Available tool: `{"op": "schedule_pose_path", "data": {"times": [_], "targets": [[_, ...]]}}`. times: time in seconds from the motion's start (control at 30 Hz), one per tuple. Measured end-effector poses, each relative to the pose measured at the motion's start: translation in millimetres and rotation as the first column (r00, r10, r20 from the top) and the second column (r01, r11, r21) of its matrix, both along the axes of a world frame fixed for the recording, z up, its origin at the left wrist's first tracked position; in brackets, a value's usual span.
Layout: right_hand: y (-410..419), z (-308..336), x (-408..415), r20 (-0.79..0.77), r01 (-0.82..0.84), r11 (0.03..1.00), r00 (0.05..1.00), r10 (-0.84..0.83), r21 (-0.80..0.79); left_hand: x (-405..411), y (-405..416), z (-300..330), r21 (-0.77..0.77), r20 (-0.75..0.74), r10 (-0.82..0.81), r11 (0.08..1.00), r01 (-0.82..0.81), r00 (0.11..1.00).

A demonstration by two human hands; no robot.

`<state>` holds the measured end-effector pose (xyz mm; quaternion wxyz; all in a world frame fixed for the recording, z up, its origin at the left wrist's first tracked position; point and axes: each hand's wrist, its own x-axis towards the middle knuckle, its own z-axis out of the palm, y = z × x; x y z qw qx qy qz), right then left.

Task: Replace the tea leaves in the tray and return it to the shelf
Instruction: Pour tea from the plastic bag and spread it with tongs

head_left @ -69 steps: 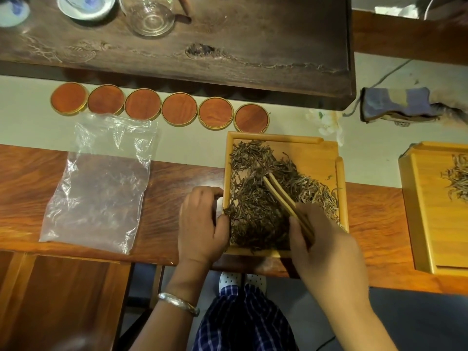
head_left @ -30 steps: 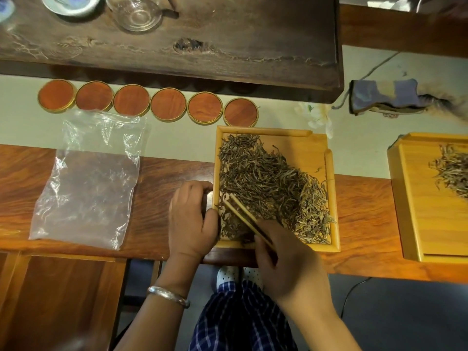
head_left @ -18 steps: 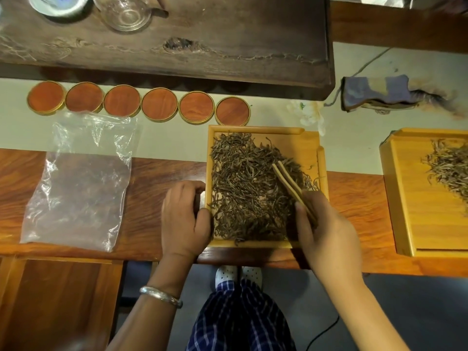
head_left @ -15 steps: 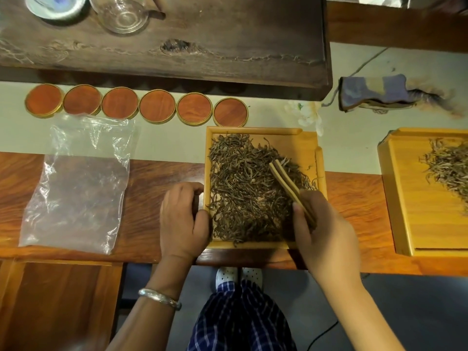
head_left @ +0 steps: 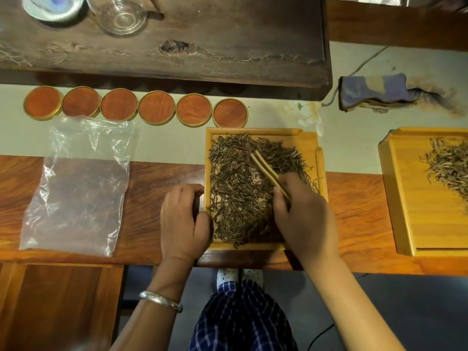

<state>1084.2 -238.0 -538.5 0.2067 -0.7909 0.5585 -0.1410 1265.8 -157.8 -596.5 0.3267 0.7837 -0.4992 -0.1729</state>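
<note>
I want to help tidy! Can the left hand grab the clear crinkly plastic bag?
Probably yes: the left hand only steadies the wooden tray, and bare table lies between it and the clear plastic bag.

Right hand (head_left: 305, 214) pinches tongs (head_left: 268, 172) over tea leaves (head_left: 240, 188) — left hand (head_left: 183, 221) steadies tray (head_left: 307, 140) (leaves spread).

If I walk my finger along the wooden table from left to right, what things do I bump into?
plastic bag → left hand → tray of tea leaves → right hand → second tray
</note>
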Motion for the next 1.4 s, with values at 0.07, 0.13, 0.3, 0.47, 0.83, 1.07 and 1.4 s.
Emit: {"op": "schedule_pose_path", "data": {"times": [0.07,0.13,0.3,0.47,0.83,1.07,1.4], "targets": [[-5,1,0,0.021,0.017,0.999,1.000,-0.016,-0.041,0,0,-1,-0.001,-0.002,0.000,1.000,0.000,1.000],[-7,3,1,0.026,0.003,0.998,1.000,-0.002,-0.060,0,0,-2,-0.002,0.000,0.000,1.000,0.000,1.000],[-10,1,2,-0.017,0.000,0.999,1.000,0.000,-0.039,1,0,-2,-0.002,-0.005,-0.001,1.000,0.001,1.000],[-12,5,-2,0.022,0.043,0.996,0.999,-0.042,-0.074,1,0,-3,-0.001,-0.005,-0.002,1.000,0.002,1.000],[12,5,0,0.048,-0.051,0.999,0.998,0.051,0.001,1,0,-2,-0.002,-0.005,-0.001,1.000,0.001,1.000],[29,6,-8,0.026,-0.083,0.993,0.996,0.081,0.087,0,0,-1,-0.016,-0.005,0.002,1.000,-0.002,1.000],[-1,6,-43,-0.005,0.151,0.987,0.988,-0.152,-0.063,-1,0,-1,-0.027,0.019,-0.008,1.000,0.009,1.000]]}}
